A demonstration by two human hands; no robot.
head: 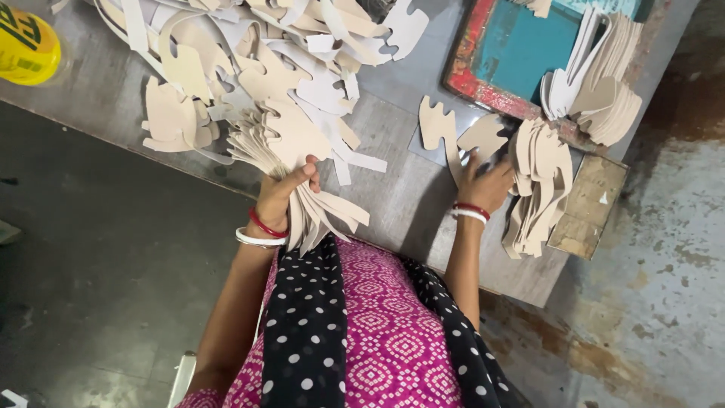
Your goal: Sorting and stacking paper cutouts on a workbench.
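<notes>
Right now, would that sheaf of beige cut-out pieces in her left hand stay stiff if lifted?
Probably not: the sheaf of thin beige cut-out pieces fans and droops below the left hand, suggesting floppy, light sheets. Loose pieces might slip apart.

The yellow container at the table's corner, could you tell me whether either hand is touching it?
No. The yellow container stands alone at the far corner, while the left hand grips a bundle of beige cut-outs and the right hand rests on a loose cut-out.

Grey table (408, 200), worn surface. Yellow container (26, 45) at its far left corner. Tray (521, 53), teal base, chipped red rim, far right; 1 stack of cut-outs (600, 91) leaning on its right edge. Wooden block (589, 200) at table's right edge. Stained concrete floor (657, 249) beyond.
</notes>
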